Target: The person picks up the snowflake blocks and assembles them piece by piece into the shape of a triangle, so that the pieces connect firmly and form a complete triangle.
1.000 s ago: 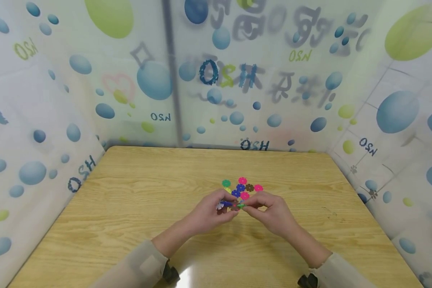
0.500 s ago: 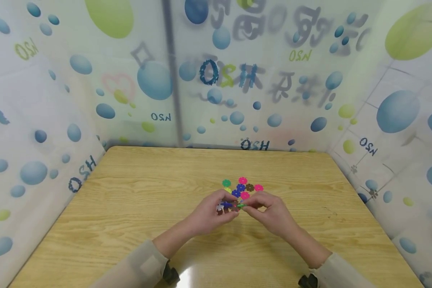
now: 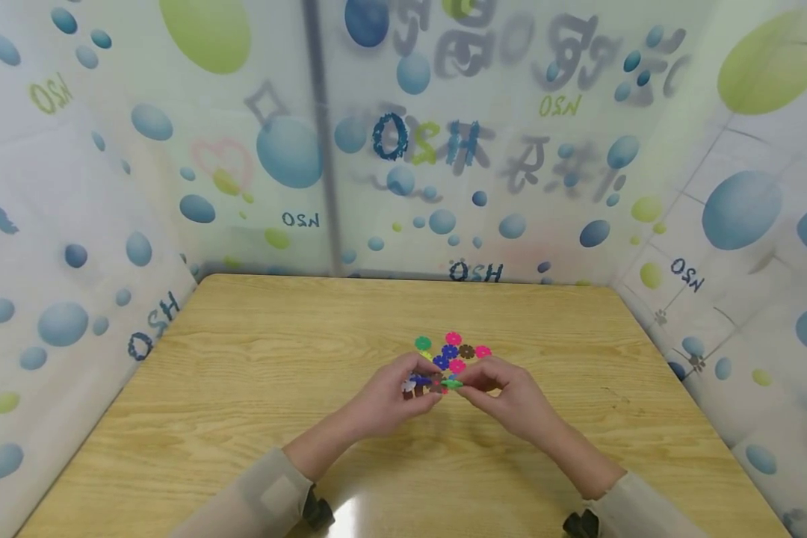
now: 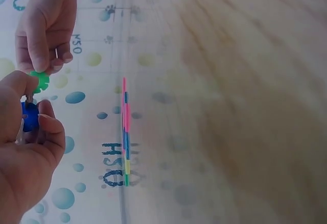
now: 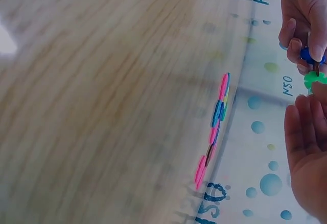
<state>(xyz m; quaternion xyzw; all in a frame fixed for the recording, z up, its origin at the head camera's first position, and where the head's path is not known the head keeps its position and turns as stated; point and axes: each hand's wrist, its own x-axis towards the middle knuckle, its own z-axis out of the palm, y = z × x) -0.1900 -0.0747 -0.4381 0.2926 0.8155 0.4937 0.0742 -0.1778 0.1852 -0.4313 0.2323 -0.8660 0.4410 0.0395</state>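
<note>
My left hand (image 3: 393, 396) pinches a small cluster of notched interlocking discs above the table. In it I make out a blue disc (image 4: 30, 117), a white disc (image 3: 407, 387) and a brown disc (image 3: 437, 383). Facing it from the right, my right hand (image 3: 511, 392) pinches a green disc (image 3: 453, 384) between thumb and fingertips. That green disc meets the brown disc's edge; how deeply they fit together cannot be told. Fingers hide part of the cluster.
Behind the hands, loose discs lie on the wooden table (image 3: 276, 351): a dark green disc (image 3: 422, 343), a pink disc (image 3: 453, 338), a blue disc (image 3: 450, 351), a brown disc (image 3: 467, 351) and several others. Patterned curtains (image 3: 255, 187) enclose the table's back and sides.
My right hand has shifted slightly rightward, and more of the green disc shows beyond its fingertips. The left hand with its cluster has barely moved. The loose discs lie as before.
</note>
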